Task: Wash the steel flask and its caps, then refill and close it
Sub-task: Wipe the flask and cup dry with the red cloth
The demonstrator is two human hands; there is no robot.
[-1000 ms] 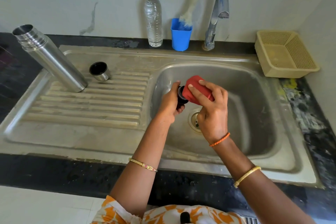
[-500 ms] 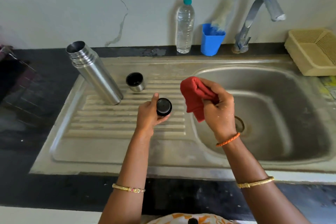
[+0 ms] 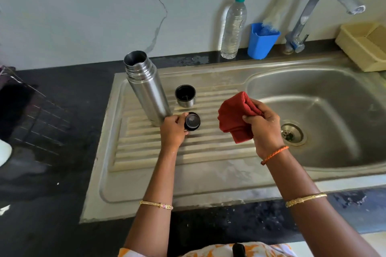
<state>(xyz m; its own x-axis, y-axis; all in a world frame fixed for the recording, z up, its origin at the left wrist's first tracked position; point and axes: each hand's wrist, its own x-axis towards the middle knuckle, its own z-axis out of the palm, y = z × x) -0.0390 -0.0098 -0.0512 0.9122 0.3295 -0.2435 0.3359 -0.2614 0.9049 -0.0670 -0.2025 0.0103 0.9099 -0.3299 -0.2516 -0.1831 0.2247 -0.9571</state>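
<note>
The open steel flask point(image 3: 146, 89) stands upright on the ribbed drainboard point(image 3: 188, 152). Just right of it sits the steel cup cap point(image 3: 185, 96), mouth up. My left hand point(image 3: 173, 131) grips the small black inner cap point(image 3: 192, 121) low over the drainboard, right beside the flask's base. My right hand point(image 3: 264, 125) holds a folded red cloth point(image 3: 236, 117) above the drainboard's right end, apart from the cap.
The sink basin point(image 3: 334, 152) with its drain point(image 3: 292, 134) lies to the right under the tap point(image 3: 321, 10). A water bottle point(image 3: 234, 27), a blue cup point(image 3: 262, 41) holding a brush, and a beige basket point(image 3: 363, 46) line the back. A wire rack point(image 3: 31, 115) sits left.
My left hand carried the black cap from over the basin leftward and down to the drainboard beside the flask. The red cloth came off the cap and stayed in my right hand.
</note>
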